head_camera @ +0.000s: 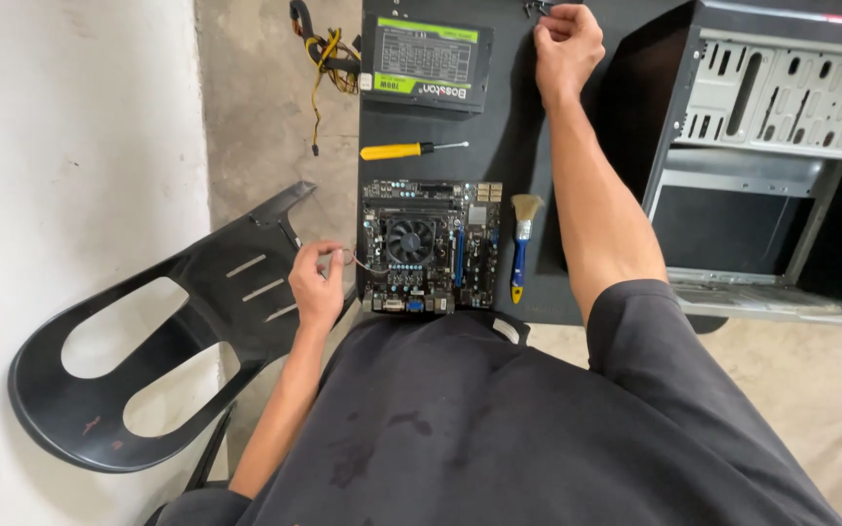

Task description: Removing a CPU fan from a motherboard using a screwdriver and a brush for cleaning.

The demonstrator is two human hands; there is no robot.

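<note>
The motherboard (430, 245) lies flat on the black panel (518, 127), its long side running left to right across the person's front, with the left hand (316, 283) just off its left edge, fingers pinched on a thin wire (363, 263) that runs to the board. The right hand (567, 44) is well beyond the board's far right corner, closed on what may be small metal screws (536, 8). The left hand is the nearer; a screwdriver (411, 150) lies beyond the board and a brush (521, 244) just right of it.

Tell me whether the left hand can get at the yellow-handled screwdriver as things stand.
Probably yes. The screwdriver lies bare on the black panel just beyond the motherboard, with nothing on top of it. The left hand sits at the board's near-left corner pinching a thin wire, so it would need to drop that first.
</note>
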